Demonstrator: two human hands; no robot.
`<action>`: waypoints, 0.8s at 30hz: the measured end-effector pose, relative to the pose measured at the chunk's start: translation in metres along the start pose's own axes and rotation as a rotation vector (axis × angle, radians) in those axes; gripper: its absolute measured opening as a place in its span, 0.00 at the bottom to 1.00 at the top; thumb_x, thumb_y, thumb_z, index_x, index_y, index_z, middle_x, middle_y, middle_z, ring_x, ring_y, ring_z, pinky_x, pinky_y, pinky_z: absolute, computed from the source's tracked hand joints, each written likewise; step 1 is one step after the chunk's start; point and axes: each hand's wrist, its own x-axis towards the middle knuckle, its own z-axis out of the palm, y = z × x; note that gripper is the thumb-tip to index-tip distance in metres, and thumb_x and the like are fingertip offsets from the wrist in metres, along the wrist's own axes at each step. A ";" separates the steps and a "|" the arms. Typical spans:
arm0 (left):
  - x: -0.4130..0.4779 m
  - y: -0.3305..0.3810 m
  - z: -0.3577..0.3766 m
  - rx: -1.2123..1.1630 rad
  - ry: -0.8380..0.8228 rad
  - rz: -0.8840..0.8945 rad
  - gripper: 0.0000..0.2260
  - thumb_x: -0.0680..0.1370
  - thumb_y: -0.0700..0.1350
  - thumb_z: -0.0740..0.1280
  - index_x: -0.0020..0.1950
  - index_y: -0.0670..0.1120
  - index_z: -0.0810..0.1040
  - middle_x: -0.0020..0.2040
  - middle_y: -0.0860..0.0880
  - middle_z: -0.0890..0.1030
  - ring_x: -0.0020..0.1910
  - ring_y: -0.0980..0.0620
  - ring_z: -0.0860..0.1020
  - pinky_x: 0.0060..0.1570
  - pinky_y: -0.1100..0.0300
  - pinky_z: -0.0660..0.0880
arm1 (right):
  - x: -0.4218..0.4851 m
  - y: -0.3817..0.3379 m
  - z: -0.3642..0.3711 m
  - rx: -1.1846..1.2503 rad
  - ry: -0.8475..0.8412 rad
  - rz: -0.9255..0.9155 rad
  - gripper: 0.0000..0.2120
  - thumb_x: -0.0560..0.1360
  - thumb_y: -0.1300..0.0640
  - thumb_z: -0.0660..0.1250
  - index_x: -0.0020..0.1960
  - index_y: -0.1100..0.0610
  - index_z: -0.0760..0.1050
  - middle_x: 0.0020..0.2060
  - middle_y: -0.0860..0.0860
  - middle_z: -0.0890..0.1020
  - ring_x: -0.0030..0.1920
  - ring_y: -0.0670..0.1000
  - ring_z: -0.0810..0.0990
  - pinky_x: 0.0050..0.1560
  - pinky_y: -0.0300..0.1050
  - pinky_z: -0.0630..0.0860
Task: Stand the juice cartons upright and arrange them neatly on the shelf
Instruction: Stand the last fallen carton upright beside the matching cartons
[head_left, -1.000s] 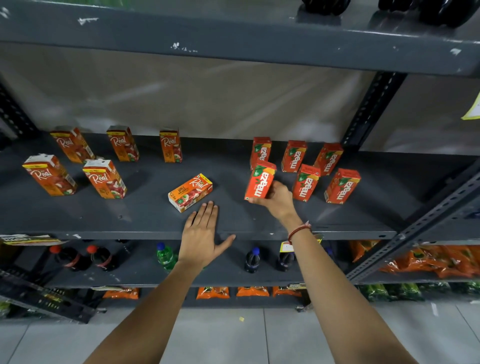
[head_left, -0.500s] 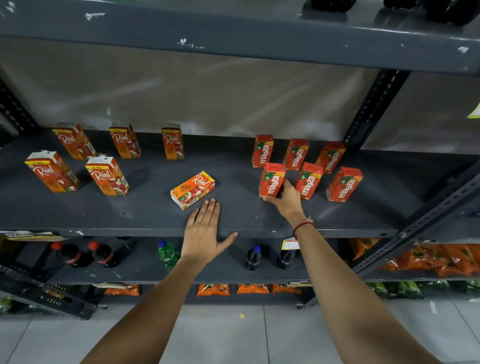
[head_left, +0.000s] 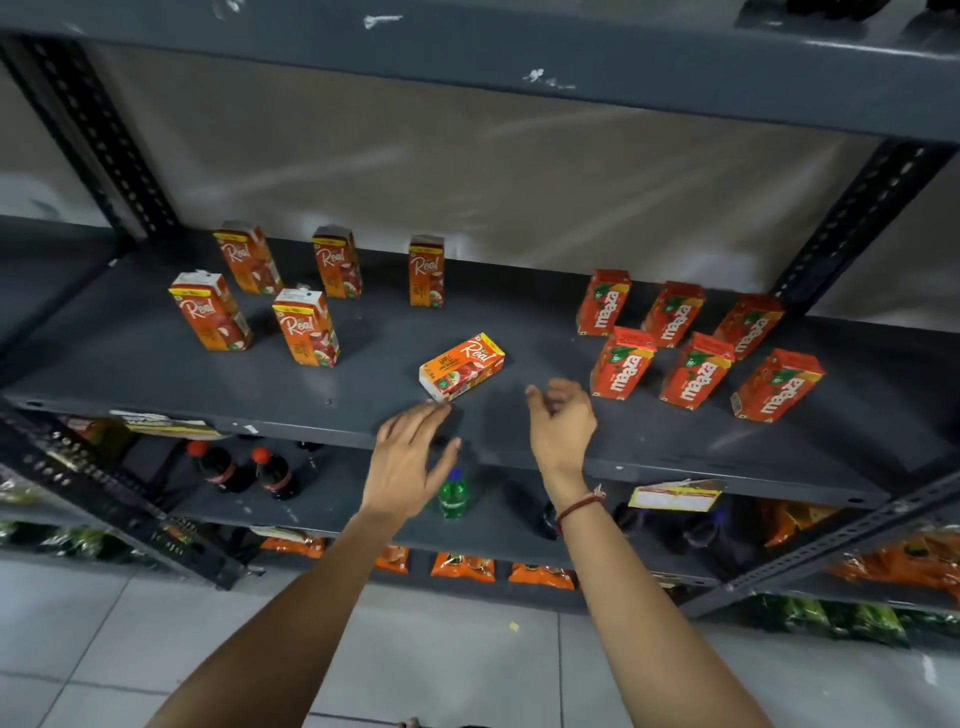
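Observation:
One orange Real carton (head_left: 462, 366) lies on its side in the middle of the grey shelf (head_left: 156, 384). Several Real cartons (head_left: 306, 327) stand upright to its left. At the right, several red Maaza cartons (head_left: 622, 362) stand upright in two rows. My left hand (head_left: 410, 462) is open at the shelf's front edge, its fingertips just below the lying carton. My right hand (head_left: 561, 426) hovers to the right of that carton and left of the nearest Maaza carton, fingers loosely curled, holding nothing.
A shelf board (head_left: 519, 67) hangs overhead. Slotted uprights (head_left: 852, 218) flank the bay. The lower shelf holds dark bottles (head_left: 223, 467), a green bottle (head_left: 453, 493) and orange snack packs (head_left: 462, 566). A price label (head_left: 675, 493) hangs at the front edge.
My right hand has let go of the front-left Maaza carton, which now stands in its row, and has drawn back to the left. My left hand shifted slightly towards the lying carton.

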 end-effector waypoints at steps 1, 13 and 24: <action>0.001 -0.011 -0.006 0.008 0.007 -0.031 0.26 0.80 0.59 0.51 0.62 0.41 0.76 0.60 0.44 0.79 0.60 0.47 0.74 0.60 0.53 0.66 | -0.002 -0.006 0.009 -0.003 -0.071 0.028 0.14 0.72 0.57 0.70 0.53 0.65 0.76 0.47 0.60 0.81 0.48 0.57 0.80 0.51 0.42 0.75; 0.021 -0.073 -0.033 0.151 -0.117 -0.097 0.27 0.78 0.57 0.53 0.66 0.40 0.73 0.66 0.41 0.74 0.67 0.44 0.70 0.64 0.49 0.66 | 0.004 -0.047 0.093 -0.199 -0.296 0.324 0.36 0.62 0.38 0.73 0.62 0.59 0.72 0.61 0.58 0.72 0.61 0.61 0.74 0.62 0.55 0.71; 0.019 -0.070 -0.030 0.210 -0.125 -0.090 0.25 0.78 0.55 0.54 0.64 0.39 0.75 0.64 0.41 0.76 0.65 0.45 0.72 0.63 0.51 0.66 | 0.032 -0.062 0.104 -0.292 -0.582 0.339 0.34 0.59 0.46 0.79 0.59 0.59 0.72 0.58 0.56 0.80 0.58 0.56 0.78 0.59 0.52 0.76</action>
